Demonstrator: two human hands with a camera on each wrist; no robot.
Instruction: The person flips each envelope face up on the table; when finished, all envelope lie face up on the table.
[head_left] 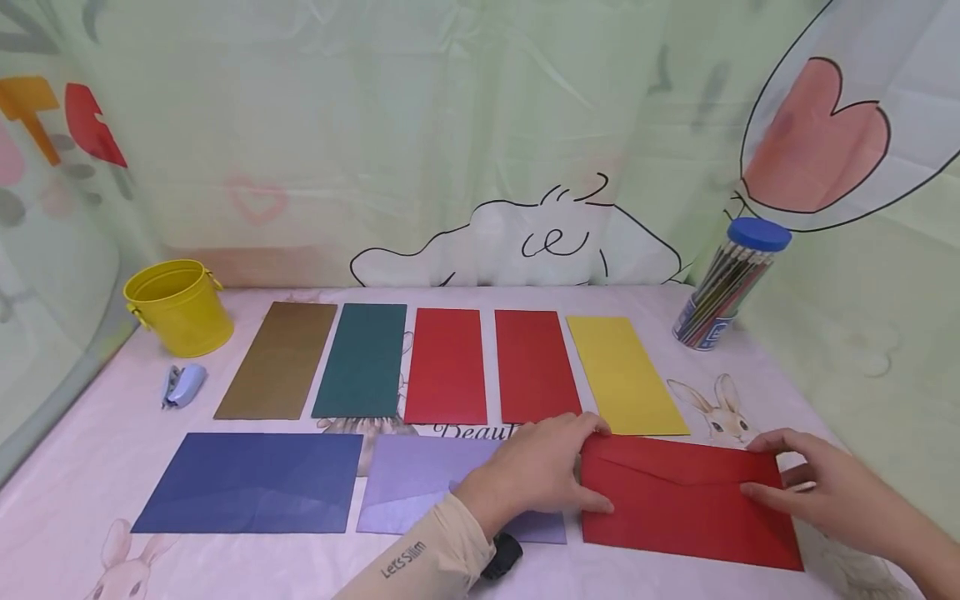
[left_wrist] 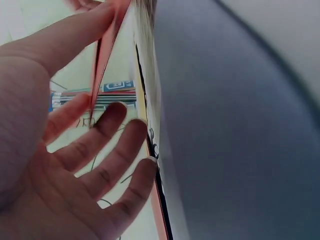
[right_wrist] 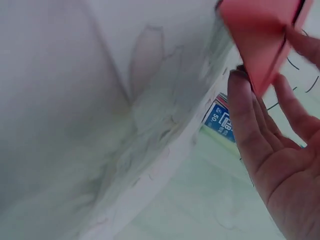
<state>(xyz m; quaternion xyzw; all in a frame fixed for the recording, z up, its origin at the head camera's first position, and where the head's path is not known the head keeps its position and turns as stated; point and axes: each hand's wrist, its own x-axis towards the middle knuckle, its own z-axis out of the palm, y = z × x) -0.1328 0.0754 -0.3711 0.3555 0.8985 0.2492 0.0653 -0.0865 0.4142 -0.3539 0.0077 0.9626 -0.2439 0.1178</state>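
A red envelope (head_left: 690, 512) with its flap side up lies in both hands at the table's front right. My left hand (head_left: 536, 467) pinches its left edge, thumb on top and index finger at the far corner. At the right edge, my right hand (head_left: 836, 487) grips it between thumb and fingers. Seen edge-on, the envelope (left_wrist: 106, 55) passes between thumb and index finger in the left wrist view, other fingers spread loosely. In the right wrist view, the envelope's corner (right_wrist: 260, 50) sits between thumb and fingertips. A lilac envelope (head_left: 427, 467) lies partly behind my left forearm.
Behind lie brown (head_left: 277, 362), green (head_left: 362, 362), red (head_left: 447, 367), second red (head_left: 536, 362) and yellow (head_left: 630, 375) envelope-like rectangles. A blue one (head_left: 251, 483) lies front left. Yellow bucket (head_left: 191, 312) and lilac stapler-like object (head_left: 183, 386) stand left; a pencil tub (head_left: 726, 287) back right.
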